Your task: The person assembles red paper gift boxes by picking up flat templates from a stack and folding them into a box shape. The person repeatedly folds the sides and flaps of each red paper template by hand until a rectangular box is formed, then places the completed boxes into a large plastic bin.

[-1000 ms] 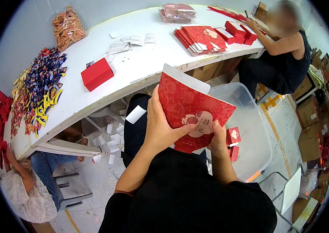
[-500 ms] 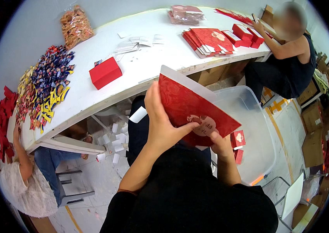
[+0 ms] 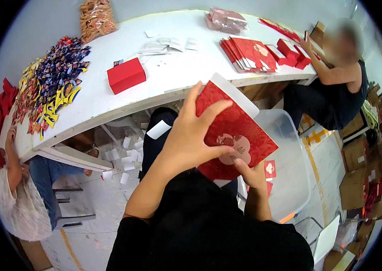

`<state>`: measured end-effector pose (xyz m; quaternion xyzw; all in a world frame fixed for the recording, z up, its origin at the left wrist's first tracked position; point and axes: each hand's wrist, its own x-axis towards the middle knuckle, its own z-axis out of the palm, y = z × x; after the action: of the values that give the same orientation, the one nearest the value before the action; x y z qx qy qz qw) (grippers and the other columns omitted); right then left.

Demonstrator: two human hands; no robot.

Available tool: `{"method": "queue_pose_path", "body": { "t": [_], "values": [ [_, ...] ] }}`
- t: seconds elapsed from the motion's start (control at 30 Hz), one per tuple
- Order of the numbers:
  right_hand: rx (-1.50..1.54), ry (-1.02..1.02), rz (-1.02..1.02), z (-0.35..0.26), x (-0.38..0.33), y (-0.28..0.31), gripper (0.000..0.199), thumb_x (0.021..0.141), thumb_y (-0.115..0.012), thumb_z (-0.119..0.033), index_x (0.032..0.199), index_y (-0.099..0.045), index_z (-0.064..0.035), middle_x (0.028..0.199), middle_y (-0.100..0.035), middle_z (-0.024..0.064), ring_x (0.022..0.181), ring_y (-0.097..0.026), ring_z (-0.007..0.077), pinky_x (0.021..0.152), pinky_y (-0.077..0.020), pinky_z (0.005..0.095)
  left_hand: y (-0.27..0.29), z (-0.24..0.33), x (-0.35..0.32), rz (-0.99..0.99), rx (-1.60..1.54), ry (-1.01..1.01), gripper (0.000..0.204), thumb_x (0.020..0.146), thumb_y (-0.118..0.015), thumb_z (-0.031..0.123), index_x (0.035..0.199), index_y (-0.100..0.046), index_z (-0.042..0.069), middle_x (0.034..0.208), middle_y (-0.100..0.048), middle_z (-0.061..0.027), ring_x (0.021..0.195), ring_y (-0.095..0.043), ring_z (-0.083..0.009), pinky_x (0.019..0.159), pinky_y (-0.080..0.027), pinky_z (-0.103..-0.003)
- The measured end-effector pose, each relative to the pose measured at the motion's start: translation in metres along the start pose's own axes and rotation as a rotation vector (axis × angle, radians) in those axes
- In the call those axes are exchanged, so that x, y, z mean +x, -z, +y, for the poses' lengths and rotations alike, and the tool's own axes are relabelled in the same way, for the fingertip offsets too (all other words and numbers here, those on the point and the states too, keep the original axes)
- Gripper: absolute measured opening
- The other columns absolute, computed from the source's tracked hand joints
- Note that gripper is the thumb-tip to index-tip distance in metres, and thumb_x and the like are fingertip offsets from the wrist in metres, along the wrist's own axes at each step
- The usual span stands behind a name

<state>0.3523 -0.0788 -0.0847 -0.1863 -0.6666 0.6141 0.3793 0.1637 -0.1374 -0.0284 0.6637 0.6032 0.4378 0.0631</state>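
In front of my body is a flat red carton (image 3: 254, 131), tilted, with a pale pink flower-shaped patch on its face and a white flap along its upper right edge. My right hand (image 3: 253, 175) grips it at the lower right, thumb on the front and fingers behind. Against the left part of the carton, my left hand (image 3: 190, 137) has its fingers spread. Its thumb reaches onto the pale patch, and a finger lies over the red face. Below and right of it, small red boxes (image 3: 270, 169) lie in a clear plastic bin (image 3: 290, 194).
On the white table (image 3: 173, 74) are a closed red box (image 3: 127, 76), white paper slips (image 3: 161, 45), stacked red cartons (image 3: 249, 52) and a heap of wrapped sweets (image 3: 60, 72). One person (image 3: 340, 81) sits far right, another (image 3: 19, 198) at left. White scraps (image 3: 127, 158) litter the floor.
My left hand's fingers have come off the carton's left edge and spread over its front. The carton has turned more face-on. The whole view has shifted slightly.
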Motion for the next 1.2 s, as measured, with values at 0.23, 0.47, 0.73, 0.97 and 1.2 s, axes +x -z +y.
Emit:
{"method": "queue_pose_path", "body": {
  "t": [0.23, 0.47, 0.73, 0.97, 1.2],
  "values": [
    [-0.081, 0.015, 0.021, -0.006, 0.007, 0.0, 0.058, 0.074, -0.069, -0.019, 0.121, -0.041, 0.0019, 0.113, -0.053, 0.0121, 0.103, -0.052, 0.0209, 0.088, -0.0427, 0.0345, 0.001, 0.005, 0.004, -0.007, -0.082, 0.019, 0.083, 0.052, -0.081, 0.023, 0.127, -0.043, 0.023, 0.142, -0.008, -0.0248, 0.129, -0.02, -0.044, 0.101, -0.031, -0.044],
    [-0.103, 0.031, 0.017, -0.005, 0.007, 0.006, 0.054, 0.075, -0.067, -0.011, 0.12, -0.04, 0.0022, 0.111, -0.054, 0.0115, 0.101, -0.053, 0.0185, 0.087, -0.0433, 0.0338, 0.007, 0.001, 0.007, 0.031, 0.028, -0.034, 0.063, 0.062, -0.077, 0.03, 0.118, -0.049, 0.019, 0.139, -0.015, -0.0242, 0.123, -0.027, -0.0452, 0.098, -0.032, -0.047],
    [0.126, -0.016, 0.028, 0.003, 0.013, -0.001, 0.046, 0.079, -0.065, -0.014, 0.118, -0.045, 0.0018, 0.109, -0.056, 0.0091, 0.098, -0.054, 0.0153, 0.084, -0.0441, 0.032, 0.007, -0.003, 0.013, 0.057, 0.055, 0.011, 0.042, 0.069, -0.072, 0.03, 0.1, -0.051, 0.011, 0.131, -0.024, -0.024, 0.12, -0.03, -0.0441, 0.092, -0.037, -0.045],
    [0.151, -0.129, 0.088, 0.008, 0.016, -0.01, 0.038, 0.082, -0.062, -0.014, 0.114, -0.049, 0.0016, 0.102, -0.058, 0.0069, 0.093, -0.055, 0.0128, 0.081, -0.0445, 0.0281, 0.004, -0.011, 0.013, -0.037, -0.012, 0.025, 0.042, 0.07, -0.072, 0.029, 0.09, -0.043, 0.008, 0.125, -0.029, -0.0223, 0.118, -0.03, -0.0438, 0.091, -0.036, -0.045],
    [0.097, 0.017, 0.189, 0.016, 0.021, -0.013, 0.053, 0.08, -0.061, -0.014, 0.125, -0.038, 0.0014, 0.119, -0.046, 0.012, 0.102, -0.05, 0.0164, 0.087, -0.0412, 0.0293, 0.0, -0.007, 0.007, -0.08, -0.104, 0.086, 0.051, 0.063, -0.078, 0.026, 0.088, -0.038, 0.006, 0.125, -0.032, -0.0206, 0.118, -0.036, -0.0329, 0.095, -0.032, -0.038]
  ]
}}
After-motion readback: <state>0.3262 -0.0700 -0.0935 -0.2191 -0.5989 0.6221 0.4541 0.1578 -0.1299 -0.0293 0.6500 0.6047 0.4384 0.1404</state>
